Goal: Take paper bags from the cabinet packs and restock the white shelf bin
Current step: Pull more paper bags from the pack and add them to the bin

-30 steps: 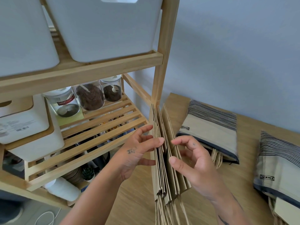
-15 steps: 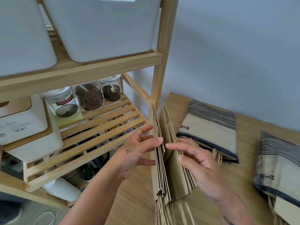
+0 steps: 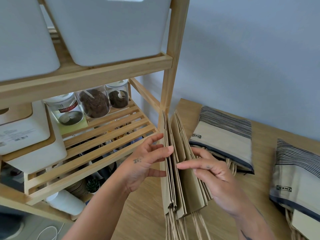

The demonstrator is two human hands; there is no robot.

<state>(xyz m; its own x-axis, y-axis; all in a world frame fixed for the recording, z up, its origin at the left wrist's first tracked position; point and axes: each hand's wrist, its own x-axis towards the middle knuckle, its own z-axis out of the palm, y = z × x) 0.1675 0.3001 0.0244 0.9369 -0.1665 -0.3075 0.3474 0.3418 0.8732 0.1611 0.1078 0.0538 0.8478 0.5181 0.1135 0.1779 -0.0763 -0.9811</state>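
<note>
Fanning a stack of paper bags (image 3: 188, 187) between both hands, you hold it on edge over the tabletop (image 3: 147, 213). Its long axis runs away from you toward the shelf post, and the twisted handles trail off the near end.

Your left hand (image 3: 145, 165) sits on the stack's left side. Its fingers (image 3: 161, 150) lie nearly straight over the top edges and the thumb rests against the left face, pinching the outer few bags. Your right hand (image 3: 218, 177) is on the right side, with one finger pushed into a gap mid-stack and the others curled round the right-hand sheaf. Both hands touch the bags, so neither is nearer.

The white bin (image 3: 112, 32) stands above and to the left of the stack, on the upper level of the wooden shelf (image 3: 103, 71). Its open top is out of view. The lift therefore looks to go up and leftward past the post, probably with a turn of the stack to drop it in. Whether the stack's far end rests on the tabletop cannot be told.

A second white bin (image 3: 22, 40) stands at far left. Two striped packs lie on the tabletop to the right. The nearer pack (image 3: 223, 135) is just beside your right hand, with handles poking from its open end. The other pack (image 3: 301, 174) lies well apart. Jars (image 3: 94, 105) line the slatted lower level, and a pale wall closes the corner.
</note>
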